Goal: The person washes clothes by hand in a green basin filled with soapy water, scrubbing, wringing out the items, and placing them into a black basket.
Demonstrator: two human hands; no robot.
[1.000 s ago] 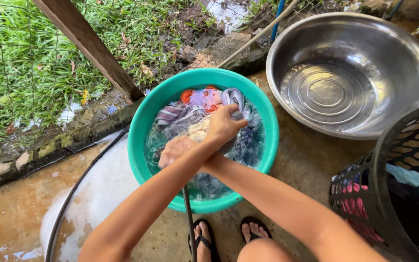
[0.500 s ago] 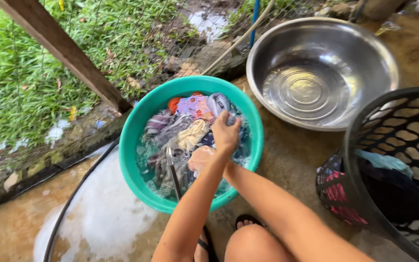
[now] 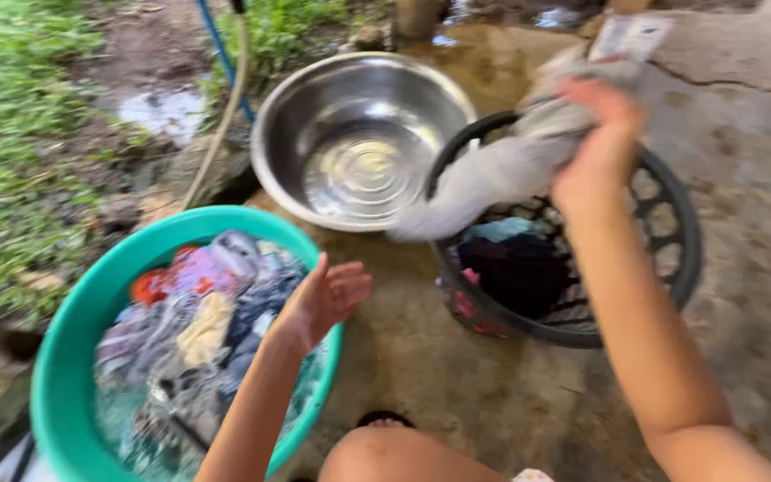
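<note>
Right hand (image 3: 600, 152): grips grey cloth (image 3: 493, 174) above black basket (image 3: 573, 259).
Left hand (image 3: 327, 299): open, empty, over green basin (image 3: 64, 339) rim.
Beyond: steel bowl (image 3: 359, 134).

A steel basin (image 3: 363, 134) sits on wet concrete (image 3: 742, 178) beside what looks like hoses (image 3: 220, 54) and grass (image 3: 11, 107).

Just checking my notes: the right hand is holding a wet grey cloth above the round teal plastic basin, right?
Not quite. In the head view the right hand holds the wet grey cloth above the round black plastic laundry basket, not the round teal plastic basin.
</note>
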